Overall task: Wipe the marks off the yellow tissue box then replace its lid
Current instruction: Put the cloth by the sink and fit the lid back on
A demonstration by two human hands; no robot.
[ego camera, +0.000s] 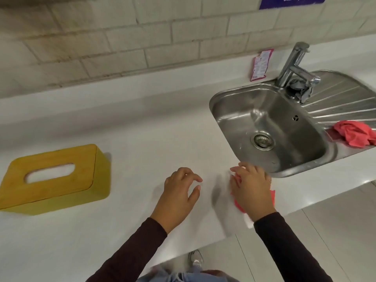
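Note:
The yellow tissue box point(101, 176) rests on the white counter at the left, with its wooden lid point(50, 174) on top and white tissue showing through the oval slot. My left hand point(179, 192) hovers over the counter's middle, fingers apart, holding nothing. My right hand point(251, 190) lies flat on a red cloth point(239, 206) near the counter's front edge, just below the sink's corner. The cloth is mostly hidden under the hand. Both hands are well to the right of the box.
A steel sink point(270, 127) with a tap point(295, 64) is set into the counter at right. A second red cloth point(354, 135) lies crumpled on the drainer. A pink packet point(259, 65) leans on the back ledge. The white counter point(142, 139) ends near my feet.

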